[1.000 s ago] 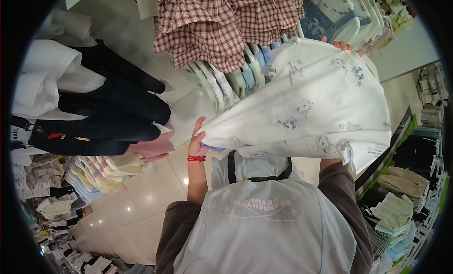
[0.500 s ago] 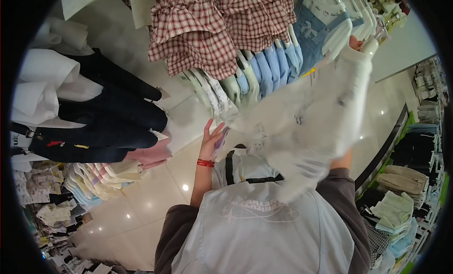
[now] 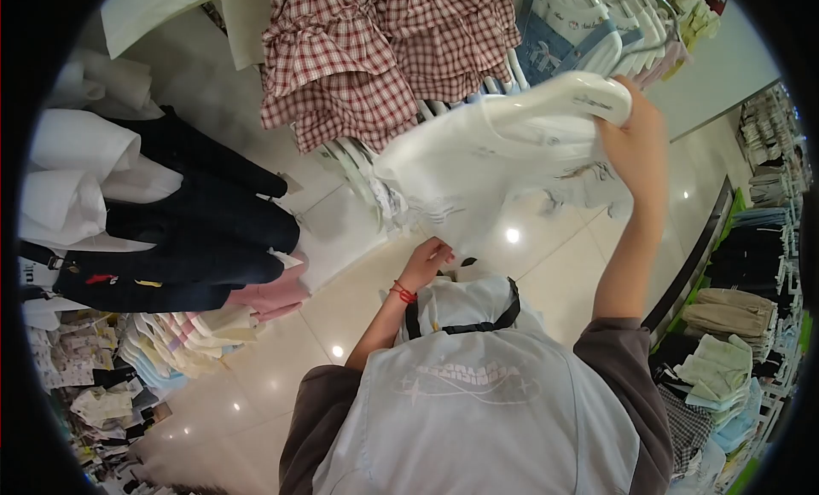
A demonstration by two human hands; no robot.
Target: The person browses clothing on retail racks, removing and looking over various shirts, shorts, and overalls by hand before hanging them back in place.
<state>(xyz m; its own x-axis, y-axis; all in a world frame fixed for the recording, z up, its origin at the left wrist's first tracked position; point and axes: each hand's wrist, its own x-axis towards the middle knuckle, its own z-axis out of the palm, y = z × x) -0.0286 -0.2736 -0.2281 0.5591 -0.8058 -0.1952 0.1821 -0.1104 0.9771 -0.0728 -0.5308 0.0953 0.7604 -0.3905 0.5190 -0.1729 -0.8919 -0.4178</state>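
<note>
Gripping the hanger (image 3: pixel 559 92) with fingers wrapped round its end, the right hand (image 3: pixel 638 128) holds the white shirt (image 3: pixel 465 158) above the floor (image 3: pixel 559 277), near the checked clothes (image 3: pixel 328 64). The left hand (image 3: pixel 426 263) is half-curled below the shirt; its contents, if any, are unclear.

Blurred white printed garment (image 3: pixel 465 158) in the right fingers (image 3: pixel 630 94), left fingers (image 3: pixel 438 251) just below, red-checked ruffled clothes (image 3: pixel 341 60) beyond

White shirt (image 3: pixel 478 162), blurred print (image 3: pixel 587 172) perhaps grey; red-and-white checked garments (image 3: pixel 328 69).
</note>
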